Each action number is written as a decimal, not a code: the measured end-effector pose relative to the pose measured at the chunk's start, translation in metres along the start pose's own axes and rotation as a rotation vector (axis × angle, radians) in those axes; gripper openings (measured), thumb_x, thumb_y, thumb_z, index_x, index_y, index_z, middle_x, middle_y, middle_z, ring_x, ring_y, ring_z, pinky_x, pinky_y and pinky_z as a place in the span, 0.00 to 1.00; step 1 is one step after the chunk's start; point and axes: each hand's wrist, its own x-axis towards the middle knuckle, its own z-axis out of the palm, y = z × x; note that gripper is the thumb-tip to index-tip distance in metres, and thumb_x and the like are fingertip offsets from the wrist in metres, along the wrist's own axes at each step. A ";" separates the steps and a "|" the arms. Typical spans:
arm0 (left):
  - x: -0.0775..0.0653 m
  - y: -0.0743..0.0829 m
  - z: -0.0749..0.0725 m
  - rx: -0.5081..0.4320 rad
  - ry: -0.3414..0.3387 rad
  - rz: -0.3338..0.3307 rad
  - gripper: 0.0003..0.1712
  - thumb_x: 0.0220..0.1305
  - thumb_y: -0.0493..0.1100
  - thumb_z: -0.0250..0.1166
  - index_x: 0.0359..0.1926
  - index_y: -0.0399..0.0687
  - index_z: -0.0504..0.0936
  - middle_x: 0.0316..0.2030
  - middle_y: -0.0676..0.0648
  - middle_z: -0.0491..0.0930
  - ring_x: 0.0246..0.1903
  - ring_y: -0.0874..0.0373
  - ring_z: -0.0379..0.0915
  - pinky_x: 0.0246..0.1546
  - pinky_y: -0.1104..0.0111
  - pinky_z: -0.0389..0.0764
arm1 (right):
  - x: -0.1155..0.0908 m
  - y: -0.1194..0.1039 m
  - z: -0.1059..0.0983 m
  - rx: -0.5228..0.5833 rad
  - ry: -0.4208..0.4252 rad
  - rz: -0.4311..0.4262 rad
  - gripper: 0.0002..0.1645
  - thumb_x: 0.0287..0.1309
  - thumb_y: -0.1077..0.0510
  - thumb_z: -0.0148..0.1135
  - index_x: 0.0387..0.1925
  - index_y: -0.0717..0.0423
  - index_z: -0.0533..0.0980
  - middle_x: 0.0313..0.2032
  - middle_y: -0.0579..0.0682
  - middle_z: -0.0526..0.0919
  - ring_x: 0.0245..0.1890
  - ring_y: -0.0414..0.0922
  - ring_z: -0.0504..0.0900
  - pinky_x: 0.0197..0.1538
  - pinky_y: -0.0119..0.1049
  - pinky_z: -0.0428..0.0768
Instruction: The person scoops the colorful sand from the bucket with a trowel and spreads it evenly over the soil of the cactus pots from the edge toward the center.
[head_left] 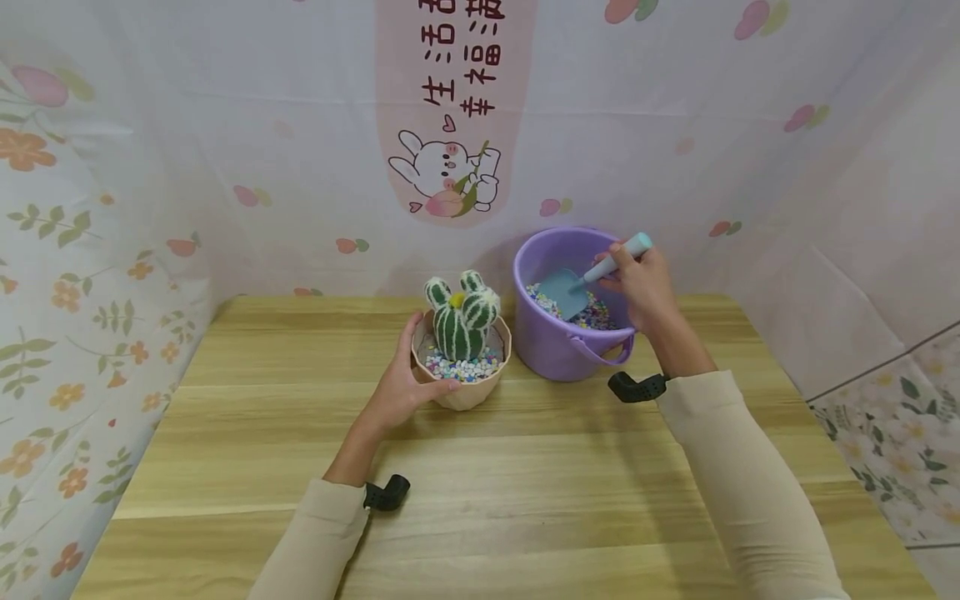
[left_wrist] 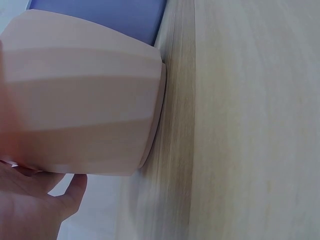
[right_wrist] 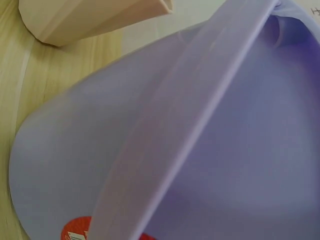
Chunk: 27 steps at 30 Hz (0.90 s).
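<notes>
My left hand (head_left: 397, 387) grips a peach-coloured flower pot (head_left: 463, 397) from its left, thumb along the near rim and fingers round the far side. A green and white knitted cactus (head_left: 453, 333) stands in the pot, with multicoloured pebbles (head_left: 480, 368) around its base. In the left wrist view the faceted pot wall (left_wrist: 85, 95) fills the left part, its base at the wooden table. My right hand (head_left: 645, 287) holds a light-blue toy shovel (head_left: 566, 292) by its handle over a purple bucket (head_left: 551, 354). The shovel blade lies against more colourful pebbles (head_left: 597, 315) inside.
The bucket's handle (head_left: 603, 354) hangs down over its near side; in the right wrist view this handle (right_wrist: 175, 120) crosses in front. Behind the wooden table (head_left: 480, 500) hangs a printed cloth (head_left: 300, 167). Black wrist mounts (head_left: 386, 493) sit at both cuffs.
</notes>
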 end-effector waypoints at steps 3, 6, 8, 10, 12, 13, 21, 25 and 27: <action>0.000 0.000 0.000 -0.002 0.002 -0.002 0.65 0.52 0.45 0.76 0.77 0.61 0.37 0.75 0.46 0.46 0.73 0.49 0.44 0.71 0.48 0.50 | 0.001 0.001 0.001 0.001 0.010 -0.002 0.12 0.72 0.50 0.48 0.43 0.55 0.66 0.46 0.52 0.75 0.52 0.49 0.80 0.50 0.35 0.81; 0.000 0.000 0.000 0.006 0.004 -0.004 0.65 0.52 0.46 0.76 0.77 0.64 0.38 0.75 0.47 0.45 0.74 0.50 0.43 0.71 0.48 0.49 | 0.001 0.003 0.001 0.006 0.018 -0.006 0.11 0.72 0.51 0.49 0.41 0.56 0.66 0.42 0.51 0.77 0.45 0.43 0.82 0.44 0.31 0.82; 0.000 0.000 0.000 0.011 0.004 -0.003 0.65 0.52 0.47 0.76 0.76 0.66 0.37 0.76 0.49 0.44 0.74 0.50 0.42 0.71 0.47 0.49 | 0.002 0.003 0.001 0.009 0.021 -0.009 0.12 0.71 0.51 0.50 0.41 0.57 0.67 0.41 0.51 0.78 0.42 0.41 0.83 0.41 0.30 0.82; 0.001 -0.001 0.000 0.018 0.006 -0.004 0.64 0.52 0.47 0.75 0.76 0.67 0.37 0.76 0.50 0.43 0.74 0.51 0.41 0.71 0.47 0.48 | 0.002 0.004 0.001 0.013 0.019 -0.013 0.13 0.71 0.51 0.51 0.41 0.59 0.67 0.39 0.50 0.79 0.38 0.40 0.84 0.39 0.29 0.82; 0.001 -0.002 0.000 0.019 0.007 -0.004 0.64 0.52 0.47 0.75 0.76 0.69 0.37 0.76 0.51 0.43 0.74 0.51 0.41 0.71 0.46 0.48 | 0.002 0.004 0.001 0.011 0.010 -0.021 0.15 0.70 0.51 0.52 0.42 0.61 0.68 0.36 0.49 0.81 0.36 0.39 0.85 0.37 0.30 0.83; 0.001 -0.002 0.000 0.020 0.006 -0.004 0.64 0.52 0.47 0.75 0.76 0.69 0.37 0.76 0.51 0.42 0.74 0.51 0.40 0.71 0.46 0.48 | 0.002 0.004 0.001 0.010 0.005 -0.023 0.16 0.70 0.50 0.52 0.42 0.61 0.68 0.35 0.48 0.82 0.35 0.39 0.85 0.36 0.30 0.83; 0.001 -0.002 0.000 0.004 0.000 -0.003 0.64 0.53 0.45 0.75 0.76 0.66 0.37 0.76 0.48 0.43 0.74 0.51 0.41 0.71 0.48 0.48 | 0.000 0.000 0.000 0.073 0.042 0.003 0.15 0.70 0.51 0.54 0.40 0.61 0.68 0.26 0.46 0.84 0.27 0.39 0.86 0.27 0.29 0.82; 0.001 -0.002 0.000 0.005 0.005 0.003 0.64 0.52 0.45 0.75 0.76 0.66 0.38 0.75 0.49 0.45 0.74 0.51 0.43 0.71 0.49 0.48 | -0.001 -0.002 0.001 0.084 0.076 0.022 0.16 0.68 0.50 0.56 0.40 0.60 0.70 0.25 0.46 0.85 0.26 0.40 0.87 0.24 0.29 0.81; 0.001 -0.002 0.000 0.005 0.005 0.007 0.64 0.52 0.45 0.76 0.76 0.66 0.38 0.75 0.49 0.45 0.74 0.51 0.43 0.71 0.48 0.48 | -0.002 -0.002 0.000 0.087 0.082 0.027 0.16 0.68 0.49 0.56 0.40 0.60 0.70 0.24 0.47 0.85 0.26 0.41 0.87 0.24 0.29 0.81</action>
